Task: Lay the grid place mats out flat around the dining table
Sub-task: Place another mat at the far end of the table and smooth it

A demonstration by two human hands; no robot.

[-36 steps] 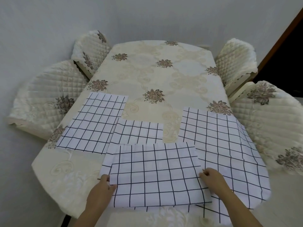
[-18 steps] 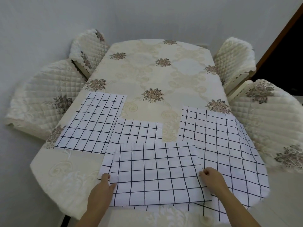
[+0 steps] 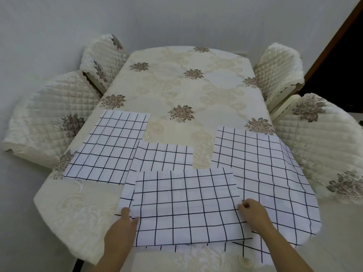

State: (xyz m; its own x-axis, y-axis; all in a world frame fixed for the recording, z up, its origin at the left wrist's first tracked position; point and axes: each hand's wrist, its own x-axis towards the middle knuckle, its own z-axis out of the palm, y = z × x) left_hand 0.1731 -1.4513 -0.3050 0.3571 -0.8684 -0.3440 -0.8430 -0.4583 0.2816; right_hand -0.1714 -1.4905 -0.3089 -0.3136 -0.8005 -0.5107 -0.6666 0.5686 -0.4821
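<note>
At the bottom centre of the frame, the front mat (image 3: 186, 209) is lying flat near the closest edge of the dining table (image 3: 186, 61), its white cloth crossed by dark grid lines. Both hands are holding it, well apart from each other. The left hand (image 3: 121, 228) is pinching its left edge with the thumb on top. The right hand (image 3: 253, 213) is pinching its right edge with curled fingers (image 3: 242, 206).

Underneath it, a middle mat (image 3: 163, 157) is showing, its far part sticking out toward the centre of the frame. At the left centre, the left mat (image 3: 106, 148) is lying flat, with its lower right corner meeting the middle mat; which one is overlapping there is hard to tell. At the right centre, the right mat (image 3: 263, 169) is spreading wide. Its right and lower parts are draping over the rounded table edge, and the front mat is covering its lower left part.

A cream tablecloth (image 3: 216, 79) with brown flower clusters is covering the table. Four quilted chairs are standing around it: the far left chair (image 3: 104, 57) and near left chair (image 3: 49, 114) along the left of the frame, the far right chair (image 3: 279, 65) and near right chair (image 3: 324, 150) along the right. A pale wall (image 3: 176, 20) is filling the top, and a dark doorway (image 3: 343, 65) is showing at the upper right.
</note>
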